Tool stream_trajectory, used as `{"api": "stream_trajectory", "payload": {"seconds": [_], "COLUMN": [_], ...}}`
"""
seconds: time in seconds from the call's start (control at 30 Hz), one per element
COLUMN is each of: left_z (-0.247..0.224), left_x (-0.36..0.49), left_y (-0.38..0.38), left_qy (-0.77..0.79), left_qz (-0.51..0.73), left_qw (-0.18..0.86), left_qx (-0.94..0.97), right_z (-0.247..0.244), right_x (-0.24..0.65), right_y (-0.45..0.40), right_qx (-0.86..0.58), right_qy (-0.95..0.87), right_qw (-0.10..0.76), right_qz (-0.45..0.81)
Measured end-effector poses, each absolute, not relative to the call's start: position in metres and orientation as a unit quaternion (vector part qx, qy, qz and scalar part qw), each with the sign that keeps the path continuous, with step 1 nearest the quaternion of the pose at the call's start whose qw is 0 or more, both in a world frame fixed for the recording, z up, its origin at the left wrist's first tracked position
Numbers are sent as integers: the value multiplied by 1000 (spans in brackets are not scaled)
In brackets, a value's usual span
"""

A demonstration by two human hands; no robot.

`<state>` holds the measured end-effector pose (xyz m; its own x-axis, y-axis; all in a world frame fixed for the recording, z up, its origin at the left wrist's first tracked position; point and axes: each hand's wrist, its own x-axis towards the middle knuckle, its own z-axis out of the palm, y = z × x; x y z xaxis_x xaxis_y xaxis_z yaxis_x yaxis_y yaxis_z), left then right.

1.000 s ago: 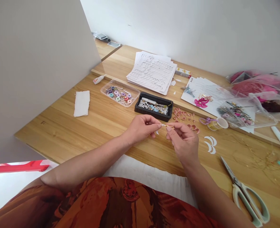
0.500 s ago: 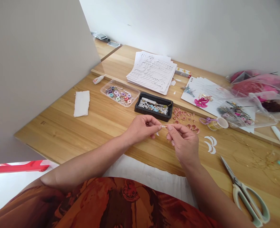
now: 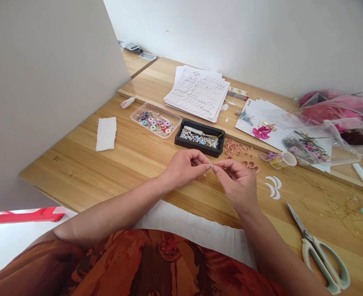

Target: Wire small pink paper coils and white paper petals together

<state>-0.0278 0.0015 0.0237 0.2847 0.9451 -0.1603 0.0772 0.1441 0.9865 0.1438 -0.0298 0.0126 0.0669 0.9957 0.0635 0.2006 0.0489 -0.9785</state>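
Observation:
My left hand (image 3: 183, 167) is closed in a pinch above the wooden table, thumb against forefinger. Between the fingertips shows a small white piece (image 3: 211, 165), too tiny to name exactly. From the other side my right hand (image 3: 240, 183) pinches at the same piece, its fingertips touching those of the left. The remaining fingers of both hands are curled in. Just behind them sits a black tray (image 3: 181, 144) with silvery beads and a white-handled tool. Pink curled loops (image 3: 230, 149) lie beyond the right hand, and white crescent cutouts (image 3: 273, 187) to its right.
Scissors (image 3: 306, 235) lie at the right front. A clear box (image 3: 134, 120) of coloured spools and a folded white cloth (image 3: 106, 134) are on the left. Cut paper sheets (image 3: 196, 92) and plastic bags (image 3: 338, 111) stand on the raised back board. Loose gold wire (image 3: 326, 197) spreads at right.
My right fingertips have moved left along the small piece, closing the gap to my left fingertips. The left hand stays nearly in place.

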Motion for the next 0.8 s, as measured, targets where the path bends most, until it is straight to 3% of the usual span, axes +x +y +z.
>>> {"api": "stream_trajectory", "payload": {"seconds": [0.1, 0.27, 0.47, 0.8], "left_z": [24, 26, 26, 18], "left_x": [-27, -31, -34, -33], "left_y": [1, 3, 4, 3], "left_qy": [470, 448, 445, 463], "left_qz": [376, 362, 298, 237], "left_qw": [577, 638, 670, 611], "left_qx": [552, 511, 514, 597], "right_z": [11, 9, 14, 25], "right_x": [143, 155, 178, 177], "right_y": [-29, -24, -16, -14], "right_qx": [-544, -500, -493, -374], "right_qy": [-541, -603, -733, -859], "right_qw": [483, 460, 379, 339], "right_qz": [422, 418, 276, 92]}}
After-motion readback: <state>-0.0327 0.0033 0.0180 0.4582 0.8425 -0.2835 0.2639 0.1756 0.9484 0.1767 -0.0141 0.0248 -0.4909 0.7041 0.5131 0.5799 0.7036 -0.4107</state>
